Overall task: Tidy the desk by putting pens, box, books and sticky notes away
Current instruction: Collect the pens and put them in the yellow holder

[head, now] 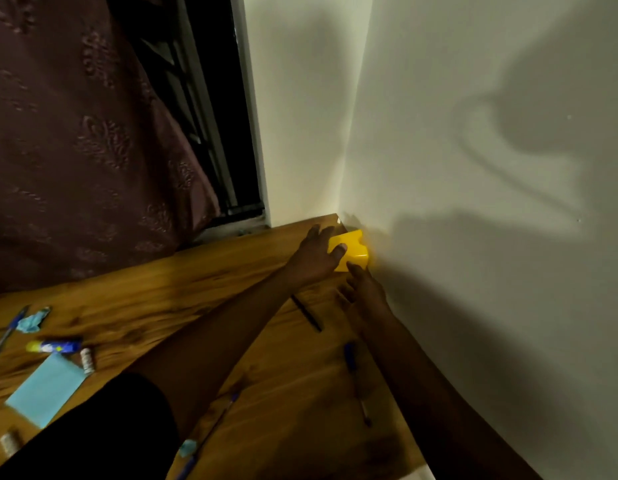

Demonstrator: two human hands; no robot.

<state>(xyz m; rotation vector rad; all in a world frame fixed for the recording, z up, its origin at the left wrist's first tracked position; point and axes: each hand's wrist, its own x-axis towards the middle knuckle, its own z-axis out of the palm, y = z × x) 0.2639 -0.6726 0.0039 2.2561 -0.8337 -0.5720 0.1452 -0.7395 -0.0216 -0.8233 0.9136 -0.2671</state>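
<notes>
A small yellow box (pixel 354 249) stands at the far right corner of the wooden desk (pixel 183 282), against the white wall. My left hand (pixel 314 252) wraps its left side, thumb on the top. My right hand (pixel 364 289) touches its near edge with the fingertips. A black pen (pixel 306 313) lies between my forearms. A blue pen (pixel 356 379) lies beside my right forearm. Another blue pen (pixel 6 332) sits at the left edge. A light blue sticky note pad (pixel 46 389) rests at the lower left.
A glue stick (pixel 54 346), crumpled blue paper (pixel 32 320) and two thread spools (pixel 87 360) lie near the pad. A dark patterned curtain (pixel 86 133) hangs at the left beside a barred window (pixel 203 109). The white wall (pixel 473 168) borders the desk's right side.
</notes>
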